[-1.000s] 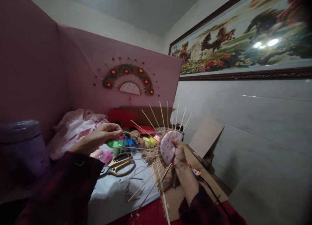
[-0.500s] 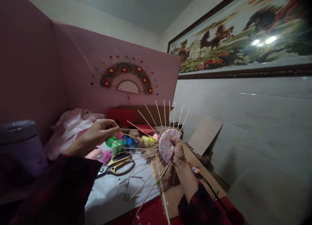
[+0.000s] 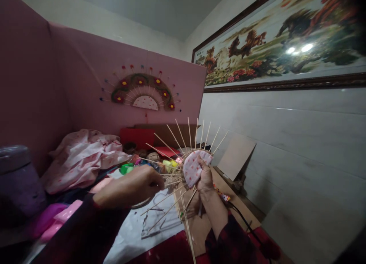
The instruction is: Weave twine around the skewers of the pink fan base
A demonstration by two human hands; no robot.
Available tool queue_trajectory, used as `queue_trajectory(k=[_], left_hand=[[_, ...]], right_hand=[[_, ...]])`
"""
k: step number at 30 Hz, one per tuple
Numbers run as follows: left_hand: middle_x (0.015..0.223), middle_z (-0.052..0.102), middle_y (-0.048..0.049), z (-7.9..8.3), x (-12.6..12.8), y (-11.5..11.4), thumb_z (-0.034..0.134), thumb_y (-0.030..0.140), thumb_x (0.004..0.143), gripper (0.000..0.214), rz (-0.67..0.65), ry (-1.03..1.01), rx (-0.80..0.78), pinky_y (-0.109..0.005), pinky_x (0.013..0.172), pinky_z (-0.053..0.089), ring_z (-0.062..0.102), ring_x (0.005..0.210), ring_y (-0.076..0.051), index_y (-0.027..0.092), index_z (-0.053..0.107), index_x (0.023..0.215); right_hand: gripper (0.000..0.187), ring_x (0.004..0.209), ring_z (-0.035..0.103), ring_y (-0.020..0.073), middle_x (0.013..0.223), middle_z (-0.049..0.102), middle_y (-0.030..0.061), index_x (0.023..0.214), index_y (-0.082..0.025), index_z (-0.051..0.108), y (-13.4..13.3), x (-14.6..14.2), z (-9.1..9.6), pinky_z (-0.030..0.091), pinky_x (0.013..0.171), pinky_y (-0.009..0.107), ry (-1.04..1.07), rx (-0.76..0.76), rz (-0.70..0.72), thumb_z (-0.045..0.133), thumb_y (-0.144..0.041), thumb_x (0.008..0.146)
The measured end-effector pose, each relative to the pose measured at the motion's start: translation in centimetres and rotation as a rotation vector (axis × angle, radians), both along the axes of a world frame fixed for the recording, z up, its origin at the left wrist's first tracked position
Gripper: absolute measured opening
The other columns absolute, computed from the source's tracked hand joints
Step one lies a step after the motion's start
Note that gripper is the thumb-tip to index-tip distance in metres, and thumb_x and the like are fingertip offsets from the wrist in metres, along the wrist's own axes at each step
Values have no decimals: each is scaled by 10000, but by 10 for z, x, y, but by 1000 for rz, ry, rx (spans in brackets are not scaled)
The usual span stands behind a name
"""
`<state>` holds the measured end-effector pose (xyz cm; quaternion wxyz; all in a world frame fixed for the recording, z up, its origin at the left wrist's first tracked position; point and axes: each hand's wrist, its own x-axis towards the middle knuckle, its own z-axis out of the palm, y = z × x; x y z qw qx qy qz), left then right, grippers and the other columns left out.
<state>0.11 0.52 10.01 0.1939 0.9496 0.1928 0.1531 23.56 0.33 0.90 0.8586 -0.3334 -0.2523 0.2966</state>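
Observation:
My right hand (image 3: 206,180) grips a half-round piece covered in white cloth with small red prints (image 3: 192,168), thumb on its face. Thin wooden sticks (image 3: 174,136) fan out all round its twine-coloured curved edge. My left hand (image 3: 140,183), back turned up and fingers pinched together, is at the outer end of a thin wooden stick (image 3: 173,183) on the fan's left side. Its fingertips are partly hidden. Beneath that hand, a curved handle of the scissors (image 3: 142,205) peeks out; the rest is covered.
A finished fan-shaped piece with flowers (image 3: 140,81) is pinned to the pink board (image 3: 85,66). Bunched printed cloth (image 3: 82,153), a lidded purple container (image 3: 18,180) and bright craft packets (image 3: 168,165) lie left and behind. Cardboard (image 3: 228,195) and a cable (image 3: 246,220) are at right.
My left hand has moved right and down, from the tip of an upper-left stick to a lower one, now covering most of the scissors. My right hand still holds the half-round piece, turned slightly.

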Motion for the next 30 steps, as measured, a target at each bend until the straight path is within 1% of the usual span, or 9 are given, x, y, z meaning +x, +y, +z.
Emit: queue_trajectory(k=[3,8,12,16,18,23,27,30], left_hand=[[555,608,-3,-10,13,-9,489,174,687,191,-60,7,24,-215,509,315,460,489,-87,176,679,674],[550,601,-1,-12,27,-20,467,98,659,204,-92,92,78,-215,487,280,458,487,-83,174,649,606],[551,602,4,-14,27,-19,470,84,651,205,-102,95,105,-214,481,264,450,480,-78,179,644,599],[558,615,1,-17,21,-12,486,125,672,192,-121,51,67,-208,489,282,470,482,-81,186,666,644],[569,627,-7,-16,16,-8,495,149,681,189,-89,29,64,-213,498,296,483,490,-90,190,679,667],[567,628,-13,-4,3,-3,518,181,683,181,83,37,105,-233,508,301,485,493,-107,210,697,671],[544,608,-1,6,-6,0,532,223,697,174,158,44,132,-231,503,298,472,484,-107,227,702,661],[568,619,-3,12,-10,2,525,263,722,186,222,17,170,-229,514,303,492,508,-113,238,710,713]], right_hand=[[276,809,575,132,974,571,57,1046,-120,526,-1,-1,-2,501,692,308,12,-15,27,483,-315,855],[274,792,575,125,962,572,54,1043,-120,526,0,-3,-3,502,677,297,17,-23,36,481,-314,857],[267,777,574,120,951,572,52,1039,-119,526,0,-4,-3,503,664,288,8,-29,28,481,-309,857],[257,736,569,110,912,576,45,1013,-123,535,-1,-3,-3,504,620,266,0,-38,18,478,-319,857],[258,740,570,111,915,576,46,1015,-123,534,-1,-2,-2,504,623,269,0,-43,14,478,-318,856],[268,797,575,127,967,571,56,1041,-119,527,-3,0,1,502,680,298,-4,-52,7,483,-307,856],[275,814,576,133,981,572,59,1045,-120,529,-5,0,7,500,696,309,-31,-52,-10,485,-313,854],[271,813,578,132,976,575,58,1039,-118,532,-13,-3,11,502,697,309,-71,-52,-47,486,-311,854]])
